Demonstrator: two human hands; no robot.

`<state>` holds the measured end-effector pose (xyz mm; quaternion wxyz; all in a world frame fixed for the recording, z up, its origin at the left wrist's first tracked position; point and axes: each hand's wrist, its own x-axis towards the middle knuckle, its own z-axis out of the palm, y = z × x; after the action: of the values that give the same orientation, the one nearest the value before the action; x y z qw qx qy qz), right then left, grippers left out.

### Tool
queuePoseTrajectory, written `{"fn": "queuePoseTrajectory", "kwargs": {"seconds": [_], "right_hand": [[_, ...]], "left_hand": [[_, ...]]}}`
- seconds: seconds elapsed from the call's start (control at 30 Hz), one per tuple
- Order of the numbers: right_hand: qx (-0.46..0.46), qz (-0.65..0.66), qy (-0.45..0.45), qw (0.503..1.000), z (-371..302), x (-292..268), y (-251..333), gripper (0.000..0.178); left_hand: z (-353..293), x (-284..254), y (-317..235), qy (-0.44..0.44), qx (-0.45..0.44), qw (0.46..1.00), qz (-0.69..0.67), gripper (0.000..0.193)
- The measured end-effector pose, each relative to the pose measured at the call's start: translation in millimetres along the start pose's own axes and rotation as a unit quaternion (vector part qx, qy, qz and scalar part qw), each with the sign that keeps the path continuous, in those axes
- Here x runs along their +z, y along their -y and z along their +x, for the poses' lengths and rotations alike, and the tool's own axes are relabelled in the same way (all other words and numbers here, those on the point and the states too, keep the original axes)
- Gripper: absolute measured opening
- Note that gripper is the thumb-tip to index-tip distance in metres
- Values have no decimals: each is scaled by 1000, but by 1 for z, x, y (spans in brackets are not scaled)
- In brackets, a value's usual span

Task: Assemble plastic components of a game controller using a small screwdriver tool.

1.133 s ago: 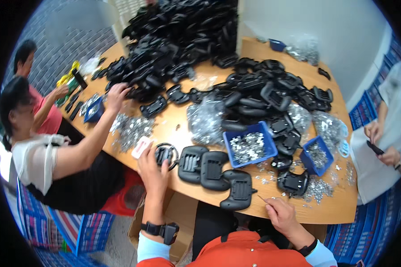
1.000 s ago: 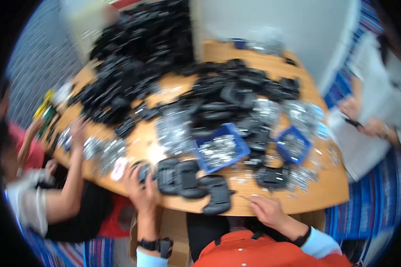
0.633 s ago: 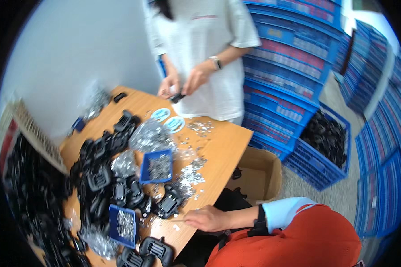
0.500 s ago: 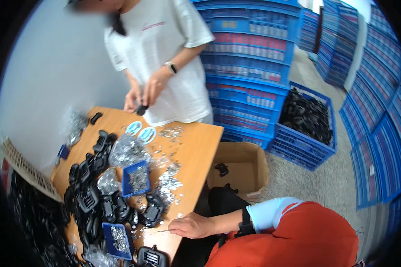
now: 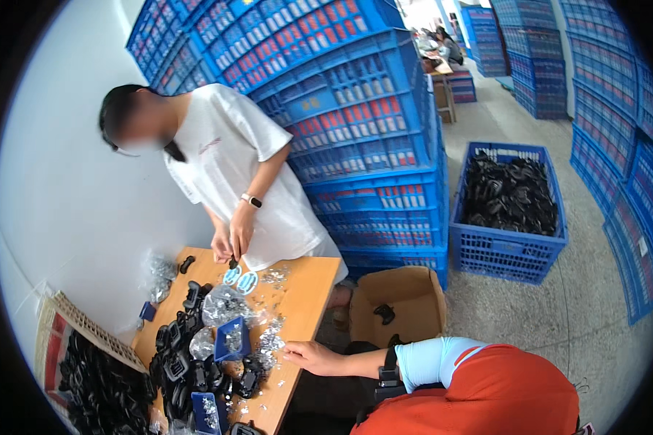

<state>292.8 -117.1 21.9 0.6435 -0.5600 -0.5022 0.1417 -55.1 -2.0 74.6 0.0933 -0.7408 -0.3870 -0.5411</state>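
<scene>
My right hand (image 5: 315, 358) comes in from the right, a black band (image 5: 389, 367) round its wrist. Its fingers are closed at the table's near edge, beside scattered small silvery metal parts (image 5: 271, 339); what they hold is too small to make out. My left hand is out of view. On the wooden table (image 5: 313, 279), left of my hand, stands a blue tray (image 5: 231, 339) of small metal parts. Black game controller bodies (image 5: 175, 366) lie piled beyond it. A second blue tray (image 5: 209, 415) stands nearer.
Across the table a co-worker in a white T-shirt (image 5: 232, 156) handles a small black part. A cardboard box (image 5: 397, 304) stands beside the table with black pieces inside. Behind it are a blue crate (image 5: 508, 251) of black parts and tall stacks of blue crates (image 5: 363, 109).
My view has tilted up, so more crates and the back of the room show. The thin pointed tool seen earlier at my right fingertips no longer shows clearly.
</scene>
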Motion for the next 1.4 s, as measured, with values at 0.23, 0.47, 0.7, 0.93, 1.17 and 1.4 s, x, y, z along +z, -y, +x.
{"fn": "queuePoseTrajectory", "kwargs": {"seconds": [0.23,0.47,0.7,0.93,1.17,1.4], "right_hand": [[93,3,61,994,-16,-22,-18,22],[124,3,148,981,0,5,7,20],[11,13,317,948,11,98,57,14],[-79,-28,329,941,19,146,38,13],[-184,-146,323,917,10,187,-45,15],[-197,-248,385,867,17,207,3,41]], "left_hand": [[5,33,-102,70,5,977,-203,47],[-43,9,-120,34,-192,946,-260,44],[-10,-6,-45,-120,-245,924,-267,41],[-10,-237,37,-246,-147,957,-41,39],[-115,-287,121,-192,-318,901,223,8],[-157,-310,178,-52,-314,873,369,7]]}}
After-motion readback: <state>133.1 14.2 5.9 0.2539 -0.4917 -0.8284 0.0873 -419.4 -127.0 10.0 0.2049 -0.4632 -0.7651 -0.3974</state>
